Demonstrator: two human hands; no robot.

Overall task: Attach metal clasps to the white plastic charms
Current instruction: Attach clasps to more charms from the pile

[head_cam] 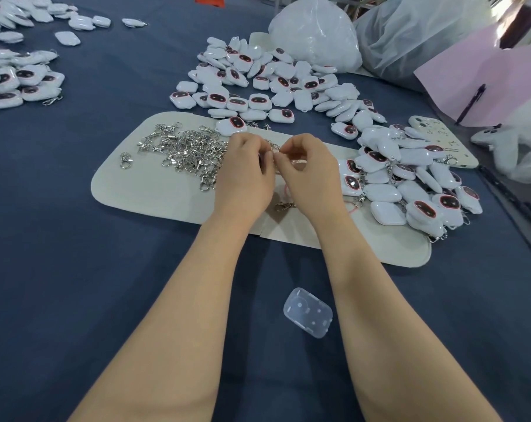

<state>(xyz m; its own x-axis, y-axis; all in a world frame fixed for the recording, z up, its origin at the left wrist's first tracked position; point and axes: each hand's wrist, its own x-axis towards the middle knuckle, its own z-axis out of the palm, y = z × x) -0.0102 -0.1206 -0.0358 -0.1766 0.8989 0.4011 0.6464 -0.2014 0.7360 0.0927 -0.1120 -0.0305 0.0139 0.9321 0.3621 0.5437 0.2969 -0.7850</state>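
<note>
My left hand and my right hand meet fingertip to fingertip over the cream mat. Between the pinched fingers shows a small metal clasp part. My right hand also seems to hold a white charm, mostly hidden under its fingers. A metal clasp lies on the mat just below my hands. A heap of loose metal clasps lies left of my left hand. White charms with dark faces are piled behind. To the right lies a pile of charms with clasps on them.
More white charms lie at the far left. A clear plastic shell rests on the blue cloth between my forearms. Plastic bags stand at the back right, beside a pink sheet with a pen and a phone case.
</note>
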